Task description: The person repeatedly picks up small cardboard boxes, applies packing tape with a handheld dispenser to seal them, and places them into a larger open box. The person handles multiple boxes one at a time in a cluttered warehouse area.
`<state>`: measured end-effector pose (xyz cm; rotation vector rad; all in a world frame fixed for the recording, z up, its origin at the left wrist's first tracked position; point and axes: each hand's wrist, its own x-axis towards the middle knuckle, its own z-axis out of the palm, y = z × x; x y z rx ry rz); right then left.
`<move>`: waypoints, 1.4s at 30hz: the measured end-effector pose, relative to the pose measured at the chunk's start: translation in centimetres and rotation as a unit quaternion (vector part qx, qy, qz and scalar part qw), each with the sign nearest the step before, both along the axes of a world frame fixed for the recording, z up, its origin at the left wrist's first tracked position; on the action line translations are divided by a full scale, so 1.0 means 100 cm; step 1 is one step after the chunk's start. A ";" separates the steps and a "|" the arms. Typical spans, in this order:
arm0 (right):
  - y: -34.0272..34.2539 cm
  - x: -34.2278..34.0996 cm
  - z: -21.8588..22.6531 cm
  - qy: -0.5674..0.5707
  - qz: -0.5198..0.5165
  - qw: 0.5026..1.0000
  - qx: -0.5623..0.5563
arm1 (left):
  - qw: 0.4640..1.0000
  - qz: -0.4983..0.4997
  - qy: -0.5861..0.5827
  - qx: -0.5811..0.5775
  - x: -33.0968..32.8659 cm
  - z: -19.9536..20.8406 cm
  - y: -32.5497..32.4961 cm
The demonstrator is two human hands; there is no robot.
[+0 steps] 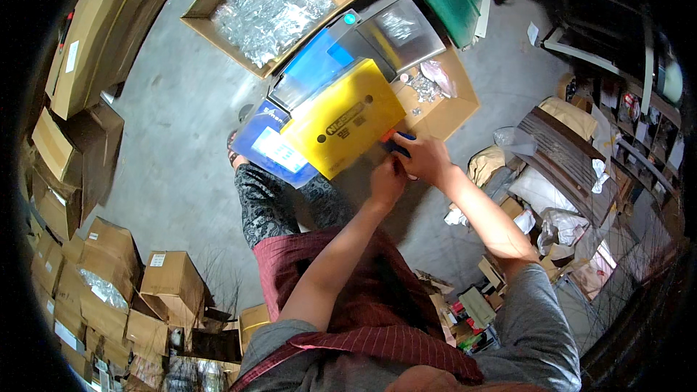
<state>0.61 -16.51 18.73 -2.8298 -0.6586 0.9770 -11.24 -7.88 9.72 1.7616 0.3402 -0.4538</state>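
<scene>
The yellow card sleeve (343,117) lies flat on a stack of blue sleeves (270,147) across the person's lap, its near right corner meeting both hands. The right hand (421,160) has its fingers closed around a small tool with a blue and orange body (396,139), pressed against that corner. The left hand (387,180) sits just beside it, fingers curled down onto the grey sheet (363,174) below the yellow edge; whether it pinches anything cannot be told. The sleeve looks light, thin and fairly stiff, with a smooth printed face that would probably slide easily, so a pinch along an edge or corner seems the safest hold. An open cardboard box (443,112) with small silvery packets stands on the floor beyond the lap.
</scene>
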 end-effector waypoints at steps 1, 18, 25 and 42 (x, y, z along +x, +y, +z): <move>0.000 0.001 -0.003 -0.011 0.009 1.000 0.009 | 1.000 0.006 0.004 0.003 0.002 0.003 0.001; -0.053 -0.111 -0.069 0.202 -0.053 0.952 -0.223 | 0.862 -0.262 -0.262 0.346 0.094 -0.013 0.132; -0.040 -0.144 -0.005 0.217 -0.361 0.902 -0.097 | 0.836 -0.214 -0.276 0.423 0.108 -0.020 0.082; -0.015 -0.102 -0.002 0.042 -0.739 0.239 0.628 | 0.878 -0.222 -0.277 0.322 0.124 0.026 0.135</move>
